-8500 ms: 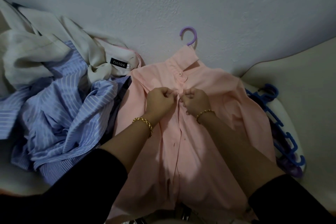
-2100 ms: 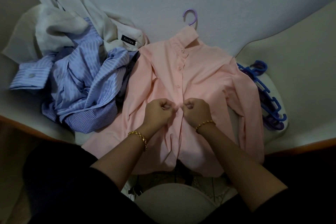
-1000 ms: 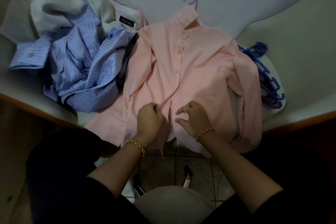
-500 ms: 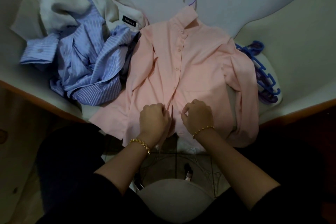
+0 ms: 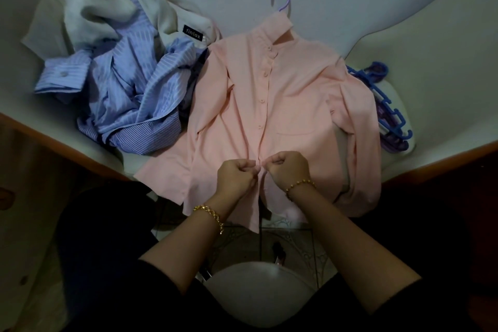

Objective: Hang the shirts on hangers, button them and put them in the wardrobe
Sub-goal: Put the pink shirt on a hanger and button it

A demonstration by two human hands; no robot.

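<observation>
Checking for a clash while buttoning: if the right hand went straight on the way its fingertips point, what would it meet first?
Most likely the left hand, just across the pink shirt's placket from the right hand; they look nearly touching, though depth is unclear.

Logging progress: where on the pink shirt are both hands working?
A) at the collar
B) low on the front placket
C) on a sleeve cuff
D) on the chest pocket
B: left hand and right hand pinch the placket of the pink shirt below its pocket, near the hem.
</observation>
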